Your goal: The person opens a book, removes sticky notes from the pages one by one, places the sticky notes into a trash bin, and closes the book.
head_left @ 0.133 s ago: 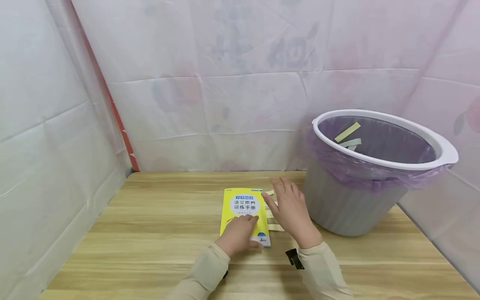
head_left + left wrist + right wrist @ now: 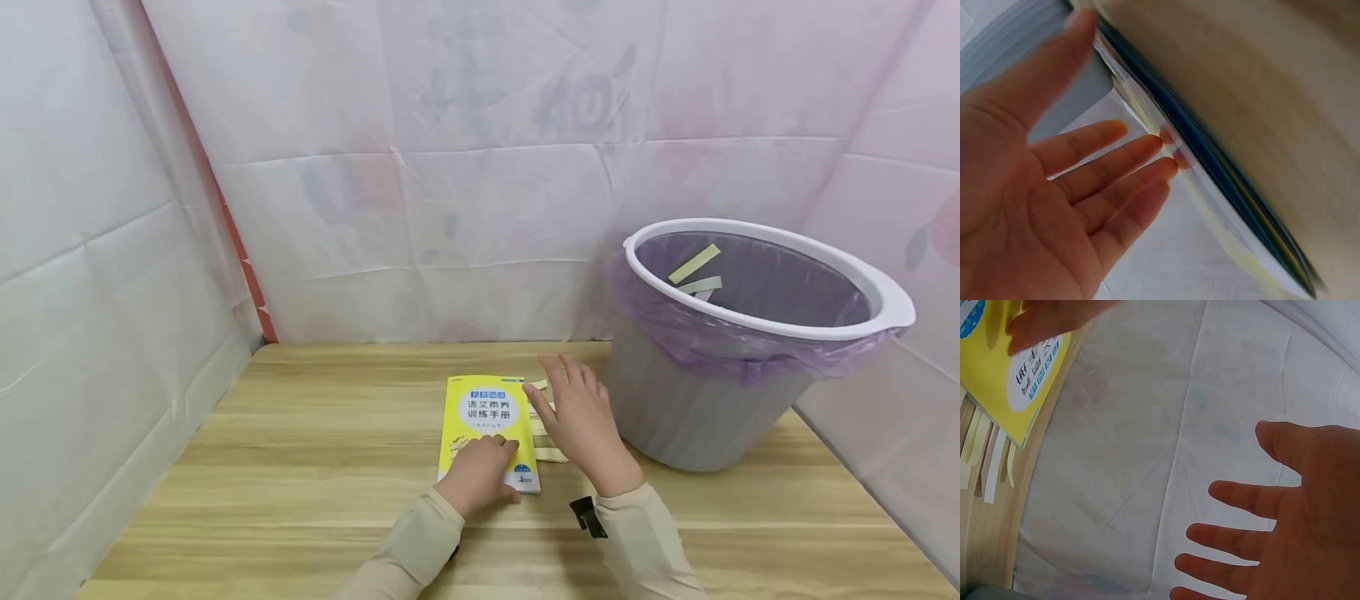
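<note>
A yellow book point(image 2: 454, 417) with Chinese print on its cover lies on the wooden table. Several narrow paper strips point(image 2: 552, 455), pale yellow and white, stick out from its right edge. My left hand point(image 2: 480, 473) rests on the lower part of the cover; the left wrist view shows its fingers nearly straight, fingertips touching the cover, thumb apart near the book's edge. Over the strips, just right of the book, hovers my right hand point(image 2: 583, 421). Its fingers are spread and hold nothing, as the right wrist view also shows.
On the right stands a grey bin point(image 2: 675, 417) with a white rim and a purple liner bag point(image 2: 750, 354). A few paper strips point(image 2: 694, 263) lie inside it. Pale printed sheeting point(image 2: 420, 217) hangs behind the wooden table point(image 2: 322, 450) and along both sides.
My left hand has shifted very slightly down and right on the cover, baring a little more print. The right hand and the book stay almost where they were.
</note>
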Tool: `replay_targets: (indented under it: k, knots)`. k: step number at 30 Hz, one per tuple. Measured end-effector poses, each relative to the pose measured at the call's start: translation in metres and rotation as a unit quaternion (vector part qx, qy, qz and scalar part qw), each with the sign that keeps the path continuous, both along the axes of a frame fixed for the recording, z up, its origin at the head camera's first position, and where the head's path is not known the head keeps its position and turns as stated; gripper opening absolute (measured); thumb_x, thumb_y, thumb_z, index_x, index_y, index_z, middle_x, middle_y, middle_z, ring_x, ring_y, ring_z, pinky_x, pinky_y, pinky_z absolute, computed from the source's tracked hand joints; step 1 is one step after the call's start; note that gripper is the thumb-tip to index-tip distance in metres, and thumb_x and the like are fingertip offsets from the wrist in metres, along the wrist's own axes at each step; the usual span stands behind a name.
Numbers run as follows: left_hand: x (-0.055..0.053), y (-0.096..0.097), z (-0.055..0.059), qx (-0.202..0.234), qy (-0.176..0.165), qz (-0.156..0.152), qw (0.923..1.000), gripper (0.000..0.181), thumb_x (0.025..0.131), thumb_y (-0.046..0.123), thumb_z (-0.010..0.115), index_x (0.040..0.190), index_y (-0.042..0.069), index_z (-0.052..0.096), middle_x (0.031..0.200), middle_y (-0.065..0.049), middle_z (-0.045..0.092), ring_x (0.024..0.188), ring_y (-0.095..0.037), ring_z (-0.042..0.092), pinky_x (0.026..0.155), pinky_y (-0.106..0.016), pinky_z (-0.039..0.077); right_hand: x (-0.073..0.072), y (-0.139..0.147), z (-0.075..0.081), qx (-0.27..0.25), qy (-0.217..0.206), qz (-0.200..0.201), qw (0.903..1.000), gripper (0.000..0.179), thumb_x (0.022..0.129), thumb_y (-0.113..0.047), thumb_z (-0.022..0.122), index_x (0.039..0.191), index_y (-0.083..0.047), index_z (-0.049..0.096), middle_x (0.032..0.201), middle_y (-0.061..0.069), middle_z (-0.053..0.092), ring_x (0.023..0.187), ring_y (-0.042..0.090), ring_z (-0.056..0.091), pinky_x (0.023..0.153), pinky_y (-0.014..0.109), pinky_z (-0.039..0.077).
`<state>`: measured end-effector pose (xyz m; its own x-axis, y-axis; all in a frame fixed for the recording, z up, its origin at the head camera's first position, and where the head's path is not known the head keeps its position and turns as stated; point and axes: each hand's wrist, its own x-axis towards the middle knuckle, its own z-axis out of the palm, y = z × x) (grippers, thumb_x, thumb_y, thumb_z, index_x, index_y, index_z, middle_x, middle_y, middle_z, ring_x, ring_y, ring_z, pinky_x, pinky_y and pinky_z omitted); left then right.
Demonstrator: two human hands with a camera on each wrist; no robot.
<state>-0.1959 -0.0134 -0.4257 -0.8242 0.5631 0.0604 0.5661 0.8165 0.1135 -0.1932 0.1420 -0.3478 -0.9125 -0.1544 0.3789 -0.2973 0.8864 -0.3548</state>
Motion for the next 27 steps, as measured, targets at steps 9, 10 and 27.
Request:
replay_targets:
  k: [9, 10, 27]
  knots:
    - [0.000, 0.001, 0.001, 0.051, -0.021, -0.009, 0.9984, 0.029, 0.084, 0.020, 0.075, 0.108, 0.006, 0.068, 0.082, 0.000, 0.062, 0.065, -0.008, 0.051, 0.058, -0.022, 0.046, 0.000, 0.001, 0.000, -0.001, -0.021, 0.004, 0.9998, 0.054, 0.100, -0.037, 0.049, 0.141, -0.003, 0.044, 0.145, 0.029, 0.036, 0.132, 0.050, 0.032, 0.102, 0.069, 0.027]
    - [0.001, 0.001, 0.002, 0.059, -0.020, -0.011, 0.9980, 0.026, 0.085, 0.015, 0.071, 0.108, 0.005, 0.067, 0.081, -0.001, 0.062, 0.063, -0.008, 0.049, 0.056, -0.021, 0.045, 0.000, 0.001, 0.000, -0.002, -0.024, 0.004, 0.9997, 0.053, 0.100, -0.037, 0.049, 0.140, -0.003, 0.045, 0.145, 0.029, 0.036, 0.132, 0.050, 0.032, 0.102, 0.069, 0.027]
    - [0.011, 0.003, 0.023, 0.160, 0.143, 0.059, 0.9749, 0.055, 0.085, 0.007, 0.067, 0.137, 0.012, 0.050, 0.111, -0.008, 0.062, 0.062, -0.013, 0.055, 0.040, -0.019, 0.033, -0.011, 0.003, -0.028, 0.040, -0.267, 0.107, 0.9570, 0.028, 0.092, -0.001, 0.055, 0.116, 0.010, 0.062, 0.122, 0.026, 0.060, 0.119, 0.042, 0.053, 0.101, 0.053, 0.041]
